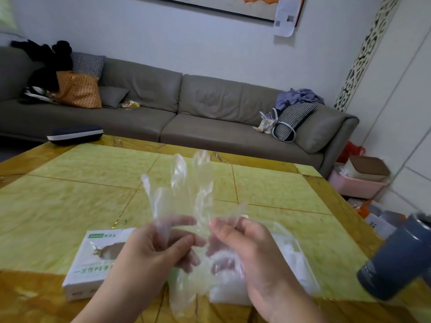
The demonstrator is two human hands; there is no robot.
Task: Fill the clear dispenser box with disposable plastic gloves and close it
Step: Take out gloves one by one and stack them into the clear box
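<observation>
Both hands' grip pinches a clear glove (186, 201): left hand (158, 250); right hand (245, 250); dispenser box (289, 259) holds gloves.

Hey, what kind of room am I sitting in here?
Most likely a home living room: a long grey sofa with cushions and bags stands against the wall, behind a yellow-green table, with a framed picture above.

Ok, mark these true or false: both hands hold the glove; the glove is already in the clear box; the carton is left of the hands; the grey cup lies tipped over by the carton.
1. Both hands, left hand and right hand, hold the glove: true.
2. The glove is in the clear box: false, it is held up above the table.
3. The carton is left of the hands: true.
4. The grey cup lies tipped by the carton: false, it stands at the right edge.
</observation>
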